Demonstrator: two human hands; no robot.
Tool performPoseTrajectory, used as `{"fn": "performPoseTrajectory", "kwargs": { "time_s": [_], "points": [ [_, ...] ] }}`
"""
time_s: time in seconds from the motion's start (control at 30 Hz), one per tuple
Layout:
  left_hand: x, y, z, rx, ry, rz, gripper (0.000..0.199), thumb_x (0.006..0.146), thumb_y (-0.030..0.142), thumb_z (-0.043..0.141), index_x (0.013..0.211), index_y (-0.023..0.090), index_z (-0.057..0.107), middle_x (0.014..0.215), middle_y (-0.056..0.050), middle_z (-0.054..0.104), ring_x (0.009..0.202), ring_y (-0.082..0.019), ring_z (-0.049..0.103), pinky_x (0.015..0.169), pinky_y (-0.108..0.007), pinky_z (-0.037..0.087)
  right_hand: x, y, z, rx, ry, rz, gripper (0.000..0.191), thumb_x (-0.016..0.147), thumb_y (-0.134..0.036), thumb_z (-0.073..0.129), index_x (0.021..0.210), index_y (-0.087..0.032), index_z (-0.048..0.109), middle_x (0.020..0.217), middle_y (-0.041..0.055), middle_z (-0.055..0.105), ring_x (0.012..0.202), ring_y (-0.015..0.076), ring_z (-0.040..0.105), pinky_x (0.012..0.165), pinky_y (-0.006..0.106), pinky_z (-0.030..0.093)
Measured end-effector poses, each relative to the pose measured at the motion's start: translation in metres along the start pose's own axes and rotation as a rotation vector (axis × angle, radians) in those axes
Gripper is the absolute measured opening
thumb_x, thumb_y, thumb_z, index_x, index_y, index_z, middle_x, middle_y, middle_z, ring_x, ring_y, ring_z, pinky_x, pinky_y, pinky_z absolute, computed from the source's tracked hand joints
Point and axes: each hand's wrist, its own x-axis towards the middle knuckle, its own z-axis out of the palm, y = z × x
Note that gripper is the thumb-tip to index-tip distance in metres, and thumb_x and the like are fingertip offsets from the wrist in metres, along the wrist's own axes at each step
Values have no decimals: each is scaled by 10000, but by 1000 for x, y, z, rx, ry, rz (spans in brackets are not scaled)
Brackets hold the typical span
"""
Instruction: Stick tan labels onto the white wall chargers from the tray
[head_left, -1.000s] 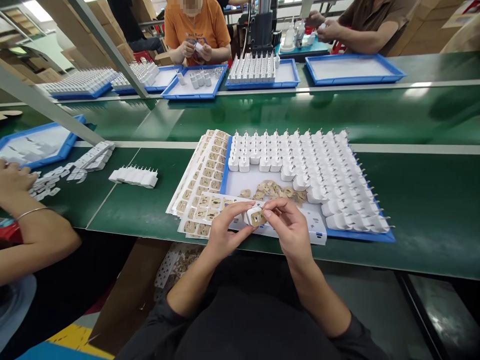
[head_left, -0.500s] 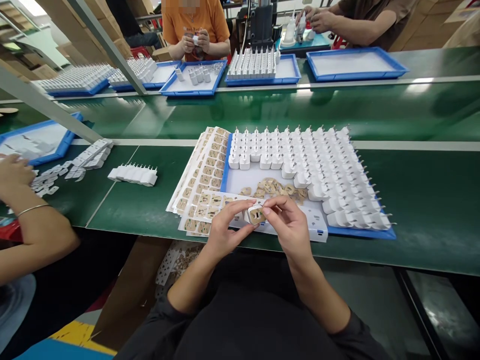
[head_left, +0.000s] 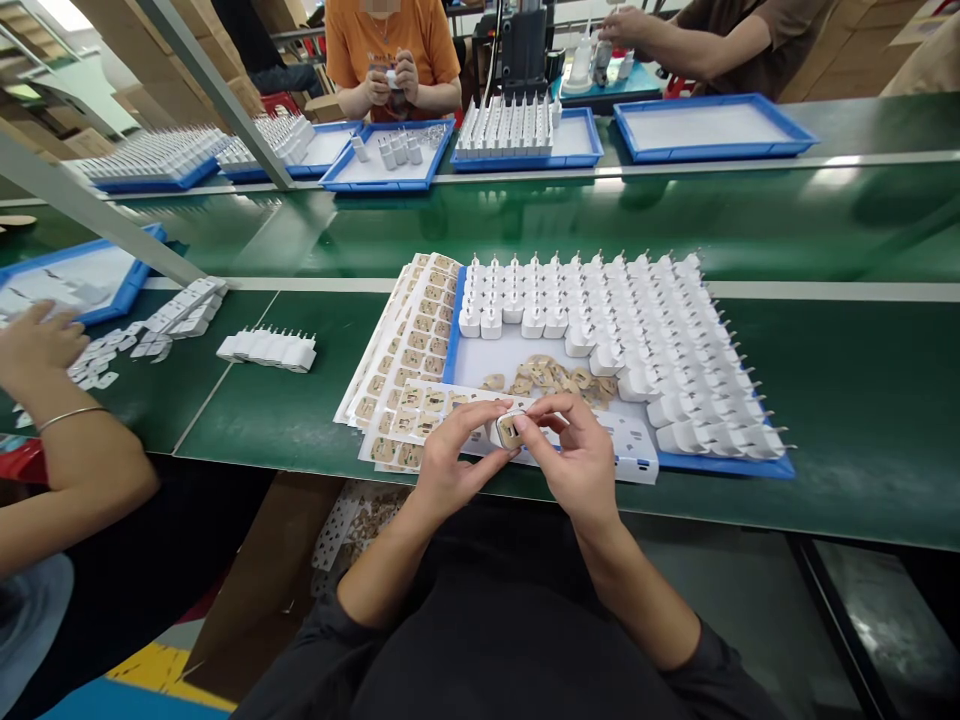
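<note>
My left hand pinches a small white plug charger between thumb and fingers, just over the table's near edge. On the charger's port face lies a tan adhesive piece with slots cut in it. My right hand closes on the charger's other side, its thumb pressed against that face. Beneath both hands is a white backing sheet with cut-outs. Past it, a blue-rimmed tray carries rows of white chargers, pins up, and a heap of loose tan pieces.
Sheets of tan adhesive pieces overlap left of the tray. Farther left are a row of chargers, loose white parts and a co-worker's hand. A slanted metal post rises there. Across the green bench, other people work behind blue trays.
My right thumb has shifted left from the tan piece's edge onto the charger's face. The co-worker's hand at left has moved right, over the loose parts.
</note>
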Motion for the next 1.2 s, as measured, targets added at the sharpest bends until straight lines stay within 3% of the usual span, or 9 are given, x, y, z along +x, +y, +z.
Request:
{"fn": "performPoseTrajectory", "kwargs": {
  "time_s": [0.2,0.3,0.47,0.53,0.73,0.97,1.2],
  "points": [
    [-1,-1,0,-16,10,5,368,899,225,724,1252,243,621,1228,-92,744,1169,-240,706,1011,-403,587,0,0,2,-191,16,-138,48,914,-244,696,936,-261,657,855,11,657,763,165,642,718,338,582],
    [-7,-7,3,-67,43,-21,365,896,217,725,1243,248,616,1259,-93,731,1210,-246,688,1039,-424,577,1,-2,1,-265,29,-187,187,873,-288,742,1047,-275,678,1025,64,637,884,205,634,674,341,600],
    [-15,-15,9,-182,129,-96,360,887,255,745,1218,243,605,1254,-94,733,1197,-244,701,1024,-413,592,8,-3,-7,-12,-294,-12,290,865,-293,738,1151,-305,695,1173,74,615,1051,215,629,767,314,612],
    [-17,-16,11,-198,142,-104,376,872,271,765,1210,246,602,1245,-94,737,1189,-250,705,1011,-420,601,9,1,-9,129,-341,64,266,869,-299,726,1134,-307,709,1168,70,618,1090,224,623,793,319,605],
    [-17,-16,13,-127,147,-32,422,855,206,773,1233,257,591,1253,-96,731,1215,-262,689,1034,-482,591,9,14,-2,295,-217,141,135,869,-288,675,986,-288,743,1050,44,636,1067,225,617,843,342,559],
    [-6,-13,14,51,161,267,524,829,83,765,1270,278,557,1241,-80,743,1204,-235,696,1008,-476,604,6,13,9,326,-108,140,27,822,-265,683,848,-267,680,956,31,604,968,202,599,809,319,531],
    [-7,-15,13,33,181,278,566,797,50,785,1265,267,552,1249,-95,741,1218,-249,689,1008,-490,601,5,16,8,397,-123,176,128,808,-203,621,854,-261,726,975,43,628,1039,226,602,940,380,502]
  ]
}}
